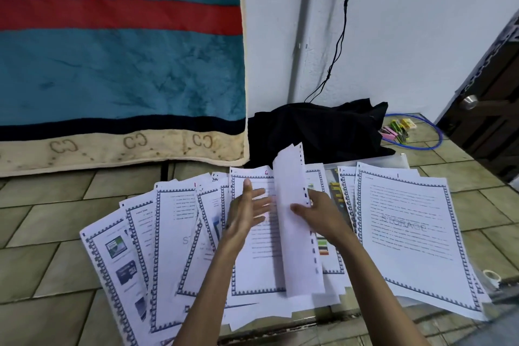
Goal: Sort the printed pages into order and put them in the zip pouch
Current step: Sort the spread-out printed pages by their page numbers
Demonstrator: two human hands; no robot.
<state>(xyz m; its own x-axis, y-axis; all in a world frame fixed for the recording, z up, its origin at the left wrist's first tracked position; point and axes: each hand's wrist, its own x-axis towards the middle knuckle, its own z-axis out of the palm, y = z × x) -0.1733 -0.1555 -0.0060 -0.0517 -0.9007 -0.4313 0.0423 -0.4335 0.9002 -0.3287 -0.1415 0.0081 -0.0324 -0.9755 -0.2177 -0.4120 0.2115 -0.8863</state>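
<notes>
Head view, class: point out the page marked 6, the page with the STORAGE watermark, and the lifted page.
page marked 6 (254,267): head view, lower text area.
STORAGE page (404,226): head view, watermark.
lifted page (297,247): head view, blank back.

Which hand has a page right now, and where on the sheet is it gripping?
The right hand holds one lifted printed page by its right long edge, thumb on the blank back. The left hand is open, holding nothing.
</notes>
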